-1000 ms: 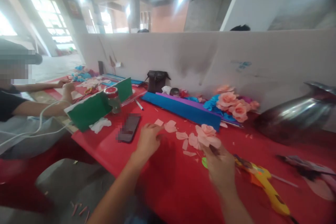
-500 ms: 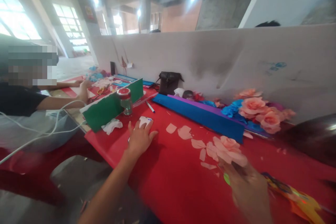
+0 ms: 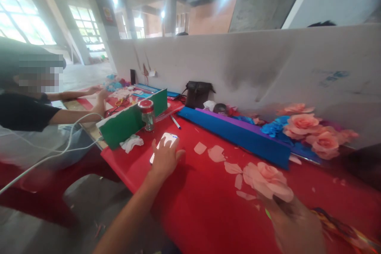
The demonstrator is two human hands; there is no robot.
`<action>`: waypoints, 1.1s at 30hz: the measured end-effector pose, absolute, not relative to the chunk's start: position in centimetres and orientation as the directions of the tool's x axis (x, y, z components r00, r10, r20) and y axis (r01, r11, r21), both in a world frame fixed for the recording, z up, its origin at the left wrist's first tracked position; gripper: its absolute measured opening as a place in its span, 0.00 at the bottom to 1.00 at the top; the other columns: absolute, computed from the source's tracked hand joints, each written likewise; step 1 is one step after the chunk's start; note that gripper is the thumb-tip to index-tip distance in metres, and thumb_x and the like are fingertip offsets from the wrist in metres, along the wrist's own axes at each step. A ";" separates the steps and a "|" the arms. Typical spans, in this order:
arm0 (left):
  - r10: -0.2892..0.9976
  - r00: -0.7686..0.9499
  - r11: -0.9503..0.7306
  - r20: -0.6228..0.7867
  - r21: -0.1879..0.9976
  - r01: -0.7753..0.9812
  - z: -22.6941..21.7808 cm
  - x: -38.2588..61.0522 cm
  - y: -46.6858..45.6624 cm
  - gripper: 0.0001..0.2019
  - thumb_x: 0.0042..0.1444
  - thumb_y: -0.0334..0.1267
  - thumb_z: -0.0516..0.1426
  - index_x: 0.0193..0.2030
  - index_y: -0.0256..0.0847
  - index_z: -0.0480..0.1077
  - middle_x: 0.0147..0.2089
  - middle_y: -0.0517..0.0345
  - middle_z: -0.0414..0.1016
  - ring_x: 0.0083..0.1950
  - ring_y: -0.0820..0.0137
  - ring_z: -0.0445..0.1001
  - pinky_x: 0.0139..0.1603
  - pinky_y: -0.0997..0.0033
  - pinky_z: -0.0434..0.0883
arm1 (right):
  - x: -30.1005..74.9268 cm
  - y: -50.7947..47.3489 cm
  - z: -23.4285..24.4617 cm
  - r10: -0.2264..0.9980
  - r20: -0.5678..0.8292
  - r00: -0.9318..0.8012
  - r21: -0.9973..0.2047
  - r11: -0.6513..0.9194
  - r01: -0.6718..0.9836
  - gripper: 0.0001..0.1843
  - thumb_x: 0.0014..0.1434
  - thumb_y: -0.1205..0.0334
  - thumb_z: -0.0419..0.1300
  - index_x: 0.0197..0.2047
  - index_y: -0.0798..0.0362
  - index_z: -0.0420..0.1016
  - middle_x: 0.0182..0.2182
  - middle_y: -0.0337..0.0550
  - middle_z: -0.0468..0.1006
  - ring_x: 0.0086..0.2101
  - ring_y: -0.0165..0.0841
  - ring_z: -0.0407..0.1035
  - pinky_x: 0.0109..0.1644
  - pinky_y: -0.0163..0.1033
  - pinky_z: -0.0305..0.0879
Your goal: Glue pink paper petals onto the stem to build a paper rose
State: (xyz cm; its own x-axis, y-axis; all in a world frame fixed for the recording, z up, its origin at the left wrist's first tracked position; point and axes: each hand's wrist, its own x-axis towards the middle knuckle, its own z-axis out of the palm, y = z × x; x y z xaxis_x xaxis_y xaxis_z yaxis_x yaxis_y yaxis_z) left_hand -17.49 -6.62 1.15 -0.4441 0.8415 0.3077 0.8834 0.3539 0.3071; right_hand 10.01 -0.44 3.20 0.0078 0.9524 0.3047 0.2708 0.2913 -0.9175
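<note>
Above a phone with a lit white screen [image 3: 170, 135], which lies on the red tabletop [image 3: 205, 206], my left hand [image 3: 165, 160] is held with its fingers apart. It covers the lower right part of the phone. A pink paper flower [image 3: 269, 178] with layered petals is gripped in my right hand [image 3: 297, 222], close to the table surface. The flower's underside and my fingertips there are hidden. Left of the flower lie several loose pink paper petals [image 3: 216, 153]. A bit of green [image 3: 268, 214] shows beside my right hand.
A glass jar with a red lid [image 3: 147, 115] stands by a green divider [image 3: 122, 130], near crumpled tissue [image 3: 131, 143] and a pen [image 3: 175, 122]. Behind are a long blue strip [image 3: 238, 135], finished pink flowers [image 3: 303, 125] and a black bag [image 3: 199, 94]. A co-worker [image 3: 26, 111] sits left, near white cables [image 3: 64, 149].
The view has turned slightly, shifting the table things. The fingers of my left hand have drawn back a little, so more of the lit phone shows. My right hand still holds the flower.
</note>
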 end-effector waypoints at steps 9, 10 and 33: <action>0.960 -0.107 -0.182 0.257 0.870 0.458 3.6 -9.5 -5.8 0.16 0.57 0.30 0.53 0.50 0.40 0.76 0.50 0.46 0.79 0.52 0.60 0.74 0.53 0.60 0.68 | 9.7 -0.5 3.7 0.968 0.241 -0.065 -0.945 0.250 0.212 0.13 0.44 0.51 0.65 0.31 0.49 0.79 0.34 0.46 0.82 0.36 0.45 0.76 0.38 0.44 0.74; 0.976 -0.092 -0.163 0.197 0.943 0.289 3.7 -8.2 -5.6 0.16 0.57 0.31 0.53 0.49 0.39 0.77 0.50 0.47 0.79 0.51 0.60 0.75 0.53 0.61 0.69 | 9.7 -0.5 3.7 0.965 0.251 -0.073 -0.942 0.261 0.212 0.12 0.44 0.52 0.65 0.32 0.50 0.79 0.34 0.46 0.82 0.36 0.45 0.76 0.40 0.45 0.74; 0.994 -0.087 0.006 -0.065 0.831 -0.557 3.2 0.3 -1.0 0.11 0.45 0.39 0.67 0.35 0.39 0.76 0.33 0.58 0.77 0.34 0.75 0.75 0.39 0.77 0.71 | 10.8 -0.1 3.2 0.854 0.521 -0.020 -0.817 0.505 0.278 0.10 0.56 0.67 0.56 0.38 0.50 0.79 0.35 0.45 0.76 0.33 0.35 0.71 0.36 0.39 0.69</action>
State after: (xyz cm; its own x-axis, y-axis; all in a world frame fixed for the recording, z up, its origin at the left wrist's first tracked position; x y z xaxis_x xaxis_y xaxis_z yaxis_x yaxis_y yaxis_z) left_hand 0.28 -0.96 3.24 -0.0869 0.9941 -0.0649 -0.5567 0.0055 0.8307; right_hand 10.78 -0.14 3.24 -0.0199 0.8536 0.5206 0.2778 0.5049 -0.8172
